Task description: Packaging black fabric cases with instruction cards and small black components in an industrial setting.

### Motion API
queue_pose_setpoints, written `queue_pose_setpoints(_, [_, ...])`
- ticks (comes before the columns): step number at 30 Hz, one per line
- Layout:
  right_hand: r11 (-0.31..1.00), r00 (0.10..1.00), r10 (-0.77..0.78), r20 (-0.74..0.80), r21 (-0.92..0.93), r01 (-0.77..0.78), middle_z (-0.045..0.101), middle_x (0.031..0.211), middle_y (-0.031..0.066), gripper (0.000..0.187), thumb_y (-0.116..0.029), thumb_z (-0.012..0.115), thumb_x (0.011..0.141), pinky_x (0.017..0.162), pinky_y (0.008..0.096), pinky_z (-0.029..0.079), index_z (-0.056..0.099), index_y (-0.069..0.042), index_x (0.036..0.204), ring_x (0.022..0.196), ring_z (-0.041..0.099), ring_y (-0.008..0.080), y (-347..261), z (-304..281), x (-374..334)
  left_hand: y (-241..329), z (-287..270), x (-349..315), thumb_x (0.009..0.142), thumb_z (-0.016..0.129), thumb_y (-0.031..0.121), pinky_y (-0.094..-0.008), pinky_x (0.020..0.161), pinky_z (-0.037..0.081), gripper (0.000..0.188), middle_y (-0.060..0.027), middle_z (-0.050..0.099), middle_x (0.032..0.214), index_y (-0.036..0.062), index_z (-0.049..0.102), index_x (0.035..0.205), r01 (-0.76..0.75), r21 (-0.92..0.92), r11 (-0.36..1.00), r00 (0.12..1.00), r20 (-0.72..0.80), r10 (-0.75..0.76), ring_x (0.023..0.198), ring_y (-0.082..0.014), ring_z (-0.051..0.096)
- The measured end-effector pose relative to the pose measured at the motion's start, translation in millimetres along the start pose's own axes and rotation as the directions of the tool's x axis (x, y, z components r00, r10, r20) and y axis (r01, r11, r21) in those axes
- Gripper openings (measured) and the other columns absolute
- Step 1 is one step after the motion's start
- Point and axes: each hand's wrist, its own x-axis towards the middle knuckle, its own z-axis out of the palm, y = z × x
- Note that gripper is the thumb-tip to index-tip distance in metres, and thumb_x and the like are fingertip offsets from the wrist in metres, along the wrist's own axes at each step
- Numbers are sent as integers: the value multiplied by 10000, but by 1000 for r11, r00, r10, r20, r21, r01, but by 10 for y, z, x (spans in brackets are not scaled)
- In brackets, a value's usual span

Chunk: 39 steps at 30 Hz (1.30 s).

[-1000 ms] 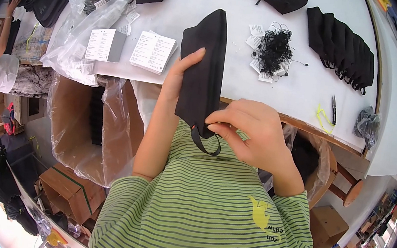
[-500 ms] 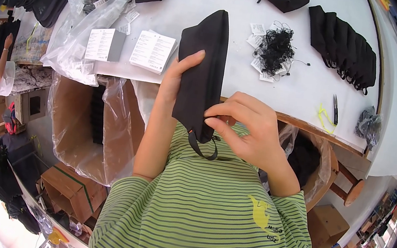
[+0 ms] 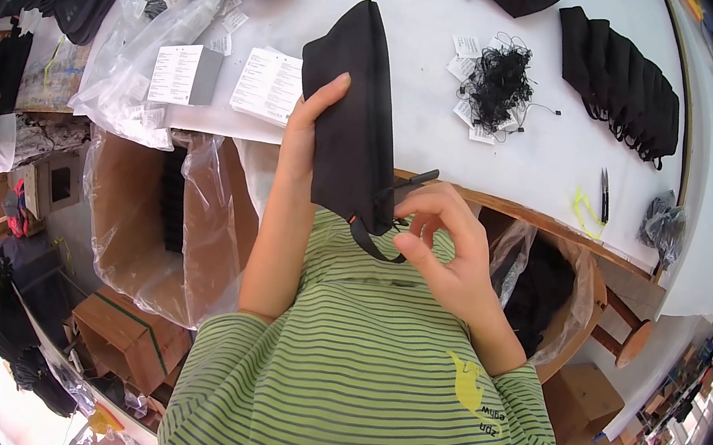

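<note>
A slim black fabric pouch (image 3: pixel 351 134) stands tilted in front of me, its top leaning left. My left hand (image 3: pixel 303 133) is closed round its left side, thumb lying on the near face. From the lower right edge of the pouch a black zipper pull (image 3: pixel 414 180) sticks out. Just below that pull is my right hand (image 3: pixel 452 251), thumb and forefinger curved and apart, with nothing visible between them. A black strap loop (image 3: pixel 369 245) hangs at the pouch's lower end, beside a tiny orange tab.
On the white table (image 3: pixel 504 165) lie two stacks of printed cards (image 3: pixel 176 73), tangled black cords (image 3: pixel 496 89) with tags, and a row of black pouches (image 3: pixel 623 86). Small snips (image 3: pixel 604 196) rest near the front edge. A plastic-lined carton (image 3: pixel 223 234) stands below, left.
The pouch has tilted further left in my left hand. My right thumb and forefinger have parted from the pouch's edge, and the zipper pull now sticks out to the right.
</note>
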Motion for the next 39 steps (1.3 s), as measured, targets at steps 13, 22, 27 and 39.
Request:
queue_pose_setpoints(13, [904, 976, -218, -2, -378, 201, 578, 807, 50, 116, -40, 694, 769, 517, 282, 432, 614, -49, 852, 617, 547, 179, -119, 94, -19, 92, -79, -17, 882, 608, 207, -265, 544, 553, 210, -80, 685, 825, 25, 649, 977, -150, -90, 985, 989, -13, 149, 630, -167, 659])
queue_pose_setpoints(22, [665, 898, -398, 185, -616, 422, 595, 1036, 73, 217, -28, 737, 685, 528, 251, 424, 673, -37, 892, 616, 558, 147, -402, -108, 266, 40, -39, -79, 823, 665, 185, -263, 647, 548, 343, -77, 639, 904, 9, 567, 1101, -99, -55, 994, 991, 86, 104, 741, -153, 646])
queue_pose_setpoints(27, [632, 853, -468, 233, -587, 507, 597, 908, 67, 171, -18, 716, 684, 537, 292, 442, 634, -28, 833, 644, 578, 198, -336, -100, 321, 26, -72, -61, 823, 662, 178, -266, 645, 550, 341, -80, 639, 899, 7, 567, 1102, -83, -68, 994, 989, 115, 90, 734, -155, 647])
queue_pose_setpoints(39, [718, 893, -352, 280, -531, 449, 572, 828, 64, 165, -9, 701, 705, 545, 304, 451, 603, -24, 838, 651, 575, 214, -335, -118, 241, -22, -99, -33, 893, 586, 236, -255, 539, 543, 208, -60, 680, 804, 41, 645, 934, -32, -55, 998, 995, 92, 37, 617, -142, 647])
